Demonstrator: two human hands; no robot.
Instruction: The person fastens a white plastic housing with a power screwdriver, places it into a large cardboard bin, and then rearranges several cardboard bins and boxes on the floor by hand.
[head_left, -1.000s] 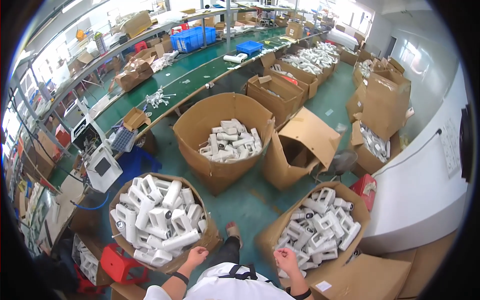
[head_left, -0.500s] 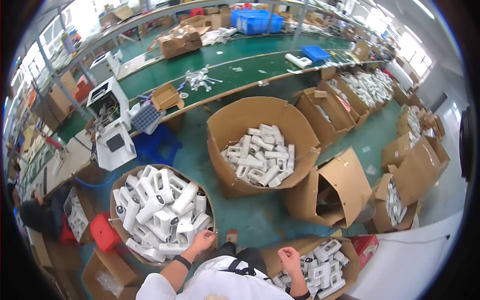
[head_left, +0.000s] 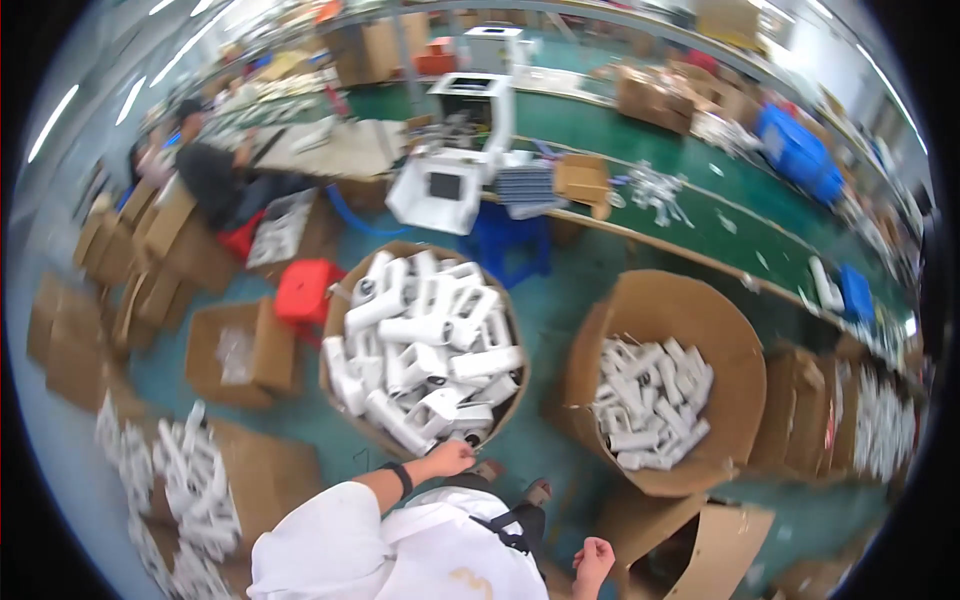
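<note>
Where the left hand (head_left: pixel 452 458) hangs: at the near rim of the full carton (head_left: pixel 508 402), close beside the lowest parts, fingers bent inward; blur hides whether the fingertips meet or touch anything.
Right hand (head_left: pixel 593 556): apart from the left, near the lower edge beside the flapped carton (head_left: pixel 730 550), fingers folded in against one another, with nothing seen between them.
White housings (head_left: pixel 420 345): heaped up to the rim inside the full carton, lying at mixed angles, many with a looped handle shape, some with a dark round end.
Left wrist: a black band (head_left: pixel 403 480) around it, below a white sleeve.
Round-walled carton (head_left: pixel 700 310): to the right of the full one, apart from it, its smaller pile of white pieces (head_left: pixel 655 400) well below the upper wall.
Lower left: a carton with a raised flap (head_left: pixel 265 480), long white parts (head_left: pixel 195 480) beside it.
Left of the full carton: a red stool (head_left: pixel 303 290) just beside it, then a box (head_left: pixel 275 350) with clear plastic inside.
Green bench (head_left: pixel 560 125): across the back, a white machine (head_left: pixel 435 195) at its edge, a blue stool (head_left: pixel 515 240) below.
Upper left: a seated person (head_left: pixel 210 180) in dark clothing.
</note>
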